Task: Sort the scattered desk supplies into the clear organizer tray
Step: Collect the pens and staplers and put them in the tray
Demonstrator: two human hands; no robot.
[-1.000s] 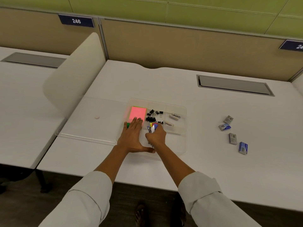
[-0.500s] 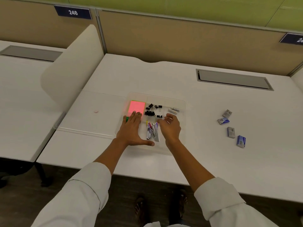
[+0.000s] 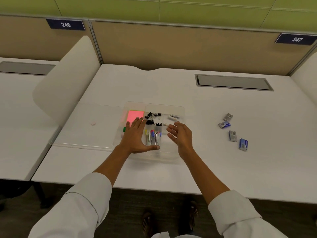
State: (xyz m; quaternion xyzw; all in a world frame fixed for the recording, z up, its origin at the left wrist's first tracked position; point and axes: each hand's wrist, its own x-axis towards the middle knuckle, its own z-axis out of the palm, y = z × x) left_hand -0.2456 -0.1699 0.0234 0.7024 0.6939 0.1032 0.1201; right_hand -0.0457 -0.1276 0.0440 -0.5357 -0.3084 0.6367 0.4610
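The clear organizer tray (image 3: 182, 109) lies on the white desk in front of me. It holds a pink sticky-note pad (image 3: 135, 115), black binder clips (image 3: 151, 118), small white items (image 3: 172, 117) and a bundle of coloured pens and markers (image 3: 153, 137). My left hand (image 3: 135, 138) lies flat on the tray's left side, fingers apart, thumb across its front. My right hand (image 3: 181, 133) hovers open over the tray's right part and holds nothing. Several small staple boxes (image 3: 233, 135), grey and blue, lie scattered on the desk to the right of the tray.
A white curved divider (image 3: 68, 83) stands at the left between two desks. A grey cable hatch (image 3: 233, 82) is set into the desk at the back right. A clear flat sheet (image 3: 82, 133) lies left of the tray, with a small white disc (image 3: 93, 123) on it.
My right hand has let go of the pens, which now lie in the tray, and has moved right and opened. The left hand has stayed on the tray.
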